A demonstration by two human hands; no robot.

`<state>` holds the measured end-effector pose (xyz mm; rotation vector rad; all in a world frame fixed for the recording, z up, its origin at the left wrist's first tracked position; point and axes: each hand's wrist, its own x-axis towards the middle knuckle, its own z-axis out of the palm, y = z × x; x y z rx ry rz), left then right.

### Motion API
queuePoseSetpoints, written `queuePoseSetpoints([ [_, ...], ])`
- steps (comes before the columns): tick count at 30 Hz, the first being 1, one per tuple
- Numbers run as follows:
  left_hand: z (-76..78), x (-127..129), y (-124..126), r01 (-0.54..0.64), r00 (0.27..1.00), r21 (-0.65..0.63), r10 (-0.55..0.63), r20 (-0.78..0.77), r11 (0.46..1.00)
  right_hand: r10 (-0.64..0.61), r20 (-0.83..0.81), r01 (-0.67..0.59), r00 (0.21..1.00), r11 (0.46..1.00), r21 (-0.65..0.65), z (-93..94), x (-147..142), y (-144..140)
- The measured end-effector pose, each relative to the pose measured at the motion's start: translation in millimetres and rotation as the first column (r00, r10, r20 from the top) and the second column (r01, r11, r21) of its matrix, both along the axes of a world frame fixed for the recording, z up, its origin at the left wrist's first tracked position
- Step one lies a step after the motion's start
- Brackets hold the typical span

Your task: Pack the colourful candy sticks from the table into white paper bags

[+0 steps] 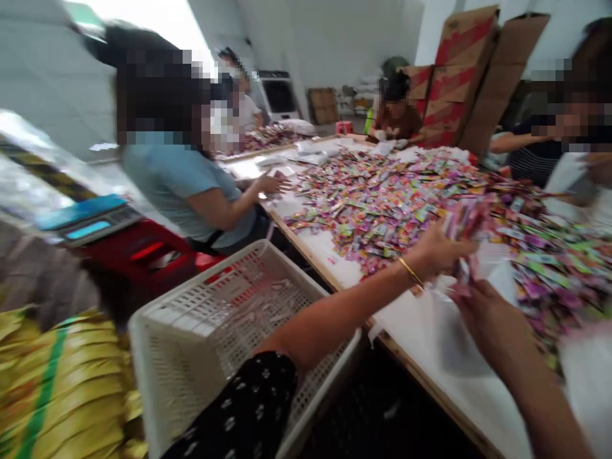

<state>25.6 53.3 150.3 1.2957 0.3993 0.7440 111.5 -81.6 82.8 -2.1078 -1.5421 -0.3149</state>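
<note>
Item one, the long wooden-edged worktable with a white top (421, 331), is running from my lap to the far wall, with co-workers sitting along both sides. Item two, the wide heap of small multicoloured foil sachets (382, 204), is covering most of that top and spreading right up to my hands. Item three, the white perforated plastic crate (201, 331), is standing below the table edge under my left forearm, with clear wrappers lying in it. Item four, the yellow woven sack with a green stripe (52, 376), is slumping at my lower left, next to a red stand carrying a blue weighing scale (90, 220). Item five, the thin clear plastic bag (459, 331), is hanging off the table edge between my hands. Item six, my left hand (440, 248), wearing a gold bangle, is closing its fingers round a pink bunch of sachets (466, 220) lifted just above the heap. Item seven, my right hand (482, 312), is pinching the bag at its mouth, though blur is hiding whether the grip is firm. I am judging the work as mid-fill: a handful gathered, not yet dropped in. The next move is calling for the bag mouth to be held wide beneath the bunch.
</note>
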Motion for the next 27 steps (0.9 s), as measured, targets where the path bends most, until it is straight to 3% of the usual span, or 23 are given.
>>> queuePoseSetpoints([
  [2, -12.8, 5.6, 2.6, -0.115, 0.992, 0.113, 0.121, -0.046, 0.987, 0.032, 0.072, -0.034, 0.997, 0.999, 0.030, -9.4, -21.9, -5.4],
  [5, -26.6, 7.3, -4.0, -0.170, 0.978, 0.337, 0.202, -0.060, 0.926, -0.011, 0.099, -0.004, 0.995, 0.988, 0.155, -21.0, -42.1, -18.2],
  [9, -33.2, -2.2, -30.4, -0.017, 0.964, 0.503, 0.148, -0.222, 0.864, 0.004, 0.124, -0.034, 0.992, 0.969, 0.243, -20.7, -50.0, -40.8],
  [11, -35.4, -7.5, -43.7, 0.038, 0.949, 0.516, 0.130, -0.286, 0.856, -0.100, 0.087, 0.063, 0.991, 0.932, 0.356, -15.4, -39.2, -50.6],
  [13, -37.4, -10.9, -54.4, 0.083, 0.948, 0.540, 0.100, -0.302, 0.838, -0.190, -0.072, 0.202, 0.979, 0.884, 0.420, -8.8, -19.0, -55.8],
  [14, -38.2, -11.8, -58.6, 0.113, 0.951, 0.556, 0.073, -0.301, 0.824, -0.172, -0.195, 0.237, 0.966, 0.890, 0.389, -5.8, -7.3, -56.4],
  [15, -38.8, -12.3, -61.9, 0.142, 0.953, 0.571, 0.045, -0.301, 0.809, -0.109, -0.334, 0.221, 0.936, 0.922, 0.319, -3.2, 4.0, -55.9],
  [17, -38.9, -12.3, -65.7, 0.185, 0.952, 0.607, 0.012, -0.306, 0.773, 0.034, -0.593, 0.079, 0.805, 0.984, 0.163, 0.1, 21.9, -53.5],
  [19, -36.7, -12.1, -65.2, 0.226, 0.945, 0.663, 0.005, -0.328, 0.714, 0.084, -0.716, -0.016, 0.693, 0.995, 0.102, 1.4, 30.2, -51.7],
  [20, -34.7, -12.0, -63.6, 0.250, 0.939, 0.698, 0.008, -0.344, 0.671, 0.082, -0.726, -0.009, 0.683, 0.995, 0.104, 1.6, 30.9, -51.4],
  [25, -20.0, -8.2, -54.0, 0.304, 0.929, 0.862, 0.074, -0.363, 0.406, -0.023, -0.716, 0.197, 0.698, 0.967, 0.160, 3.0, 21.1, -51.2],
  [27, -16.3, -3.2, -53.2, 0.319, 0.923, 0.877, 0.093, -0.374, 0.360, -0.042, -0.727, 0.258, 0.685, 0.948, 0.188, 3.3, 19.0, -49.4],
])
